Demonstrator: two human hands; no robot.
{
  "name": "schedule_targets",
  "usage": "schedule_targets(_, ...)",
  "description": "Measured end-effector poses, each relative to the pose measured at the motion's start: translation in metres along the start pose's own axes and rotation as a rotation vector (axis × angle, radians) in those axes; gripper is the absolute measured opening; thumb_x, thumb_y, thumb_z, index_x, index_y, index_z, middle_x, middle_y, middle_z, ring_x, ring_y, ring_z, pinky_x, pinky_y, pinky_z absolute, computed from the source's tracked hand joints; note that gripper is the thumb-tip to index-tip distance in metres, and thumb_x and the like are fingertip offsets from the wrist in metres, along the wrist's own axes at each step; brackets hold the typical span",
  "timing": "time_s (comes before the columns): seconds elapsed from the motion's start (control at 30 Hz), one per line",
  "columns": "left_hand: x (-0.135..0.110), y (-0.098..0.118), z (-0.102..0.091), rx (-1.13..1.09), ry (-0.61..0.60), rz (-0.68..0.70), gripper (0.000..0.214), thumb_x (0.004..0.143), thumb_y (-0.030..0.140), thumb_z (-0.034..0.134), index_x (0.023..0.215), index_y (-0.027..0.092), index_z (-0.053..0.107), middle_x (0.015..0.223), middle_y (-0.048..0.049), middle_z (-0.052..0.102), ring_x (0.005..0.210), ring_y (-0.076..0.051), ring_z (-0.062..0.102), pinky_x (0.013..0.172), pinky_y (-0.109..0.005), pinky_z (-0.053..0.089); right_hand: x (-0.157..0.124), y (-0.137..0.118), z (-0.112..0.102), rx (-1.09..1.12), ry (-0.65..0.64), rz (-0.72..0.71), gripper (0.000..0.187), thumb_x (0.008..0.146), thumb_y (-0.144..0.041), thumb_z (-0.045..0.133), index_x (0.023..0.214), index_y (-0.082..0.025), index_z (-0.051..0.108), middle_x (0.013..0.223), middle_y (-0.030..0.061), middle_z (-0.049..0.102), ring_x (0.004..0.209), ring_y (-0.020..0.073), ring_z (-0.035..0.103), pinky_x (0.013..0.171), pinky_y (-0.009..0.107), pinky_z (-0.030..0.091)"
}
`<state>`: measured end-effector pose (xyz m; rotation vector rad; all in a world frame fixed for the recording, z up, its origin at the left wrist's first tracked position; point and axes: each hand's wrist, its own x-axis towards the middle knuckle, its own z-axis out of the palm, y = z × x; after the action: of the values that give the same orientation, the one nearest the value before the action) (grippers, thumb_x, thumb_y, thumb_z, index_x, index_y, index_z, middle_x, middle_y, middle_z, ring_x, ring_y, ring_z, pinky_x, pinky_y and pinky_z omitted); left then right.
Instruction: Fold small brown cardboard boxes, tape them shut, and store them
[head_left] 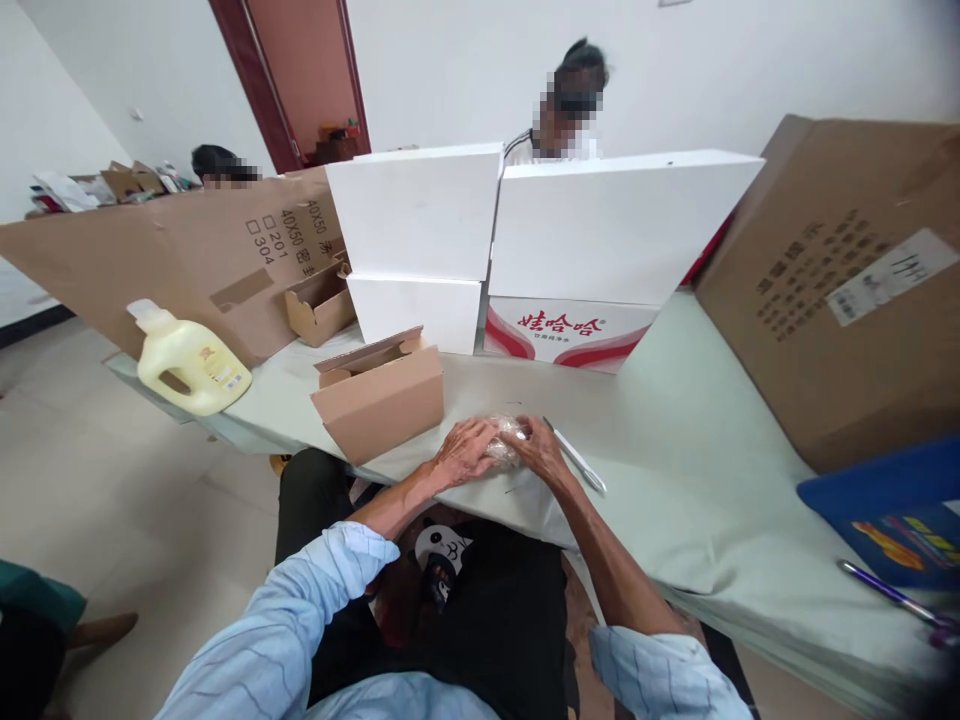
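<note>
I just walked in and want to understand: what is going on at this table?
A seated person in light blue sleeves holds a small clear-wrapped bundle between the left hand and the right hand, at the near edge of the table. A white pen lies beside the right hand, and an open cardboard box stands to the left. White boxes are stacked at the back, another person behind them.

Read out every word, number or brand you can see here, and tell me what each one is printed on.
"40X50", "201", "304": on the leaning cardboard sheet, the last two beside tick boxes; the characters next to them are unclear.
"娃哈哈": in red on the white carton; the line beneath is too small to read.
Big brown carton: print and label are blurred.
Yellow jug: label is too small to read.
</note>
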<state>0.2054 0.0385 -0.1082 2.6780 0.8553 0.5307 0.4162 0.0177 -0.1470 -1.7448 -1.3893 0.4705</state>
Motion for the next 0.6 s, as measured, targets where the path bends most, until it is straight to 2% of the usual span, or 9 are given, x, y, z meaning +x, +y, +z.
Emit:
schedule_targets(0.13, -0.02, 0.009, -0.018, -0.003, 0.061, -0.017, 0.068, 0.091, 0.029, 0.081, 0.153, 0.024, 0.054, 0.171, -0.0181, 0.049, 0.158, -0.038, 0.048, 0.121, -0.057, 0.05, 0.003, 0.004, 0.007, 0.184, 0.03, 0.093, 0.055, 0.07, -0.058, 0.08, 0.106, -0.017, 0.069, 0.079, 0.0015, 0.069, 0.069, 0.0231, 0.065, 0.061, 0.036, 0.055)
schedule_targets(0.2, -0.036, 0.015, -0.029, -0.013, 0.141, -0.019, 0.067, 0.093, 0.028, 0.079, 0.154, 0.022, 0.053, 0.172, -0.0186, 0.047, 0.161, -0.038, 0.044, 0.124, -0.057, 0.048, 0.014, 0.004, 0.01, 0.252, 0.076, 0.134, 0.057, 0.072, -0.055, 0.083, 0.109, -0.016, 0.068, 0.083, 0.0024, 0.069, 0.07, 0.0218, 0.066, 0.062, 0.035, 0.056)
schedule_targets(0.3, -0.065, 0.026, -0.045, -0.012, 0.307, -0.01, 0.057, 0.094, 0.025, 0.075, 0.148, 0.023, 0.057, 0.166, -0.0177, 0.053, 0.156, -0.036, 0.051, 0.124, -0.056, 0.051, 0.046, -0.002, 0.016, 0.328, 0.162, 0.19, 0.047, 0.087, -0.051, 0.082, 0.114, -0.015, 0.067, 0.094, 0.0036, 0.07, 0.076, 0.0178, 0.066, 0.067, 0.032, 0.058)
schedule_targets(0.4, -0.096, 0.035, -0.063, 0.021, 0.492, 0.006, 0.05, 0.093, 0.019, 0.072, 0.141, 0.025, 0.059, 0.154, -0.0168, 0.061, 0.147, -0.034, 0.059, 0.119, -0.055, 0.055, 0.081, -0.015, 0.022, 0.393, 0.242, 0.237, 0.037, 0.103, -0.048, 0.07, 0.124, -0.017, 0.065, 0.108, 0.0049, 0.069, 0.084, 0.016, 0.067, 0.073, 0.032, 0.06)
schedule_targets(0.5, -0.126, 0.032, -0.087, 0.111, 0.726, -0.025, 0.048, 0.093, 0.017, 0.073, 0.14, 0.024, 0.06, 0.139, -0.0164, 0.064, 0.136, -0.032, 0.064, 0.113, -0.052, 0.058, 0.094, -0.023, 0.026, 0.434, 0.291, 0.245, 0.046, 0.103, -0.048, 0.067, 0.136, -0.017, 0.06, 0.121, 0.009, 0.068, 0.093, 0.019, 0.068, 0.079, 0.036, 0.061)
schedule_targets(0.6, -0.152, 0.01, -0.113, 0.204, 0.937, -0.166, 0.054, 0.091, 0.021, 0.079, 0.14, 0.023, 0.059, 0.135, -0.0155, 0.063, 0.13, -0.032, 0.064, 0.11, -0.053, 0.058, 0.075, -0.023, 0.027, 0.451, 0.253, 0.196, 0.061, 0.093, -0.059, 0.068, 0.136, -0.016, 0.062, 0.12, 0.012, 0.071, 0.097, 0.0235, 0.069, 0.081, 0.039, 0.061)
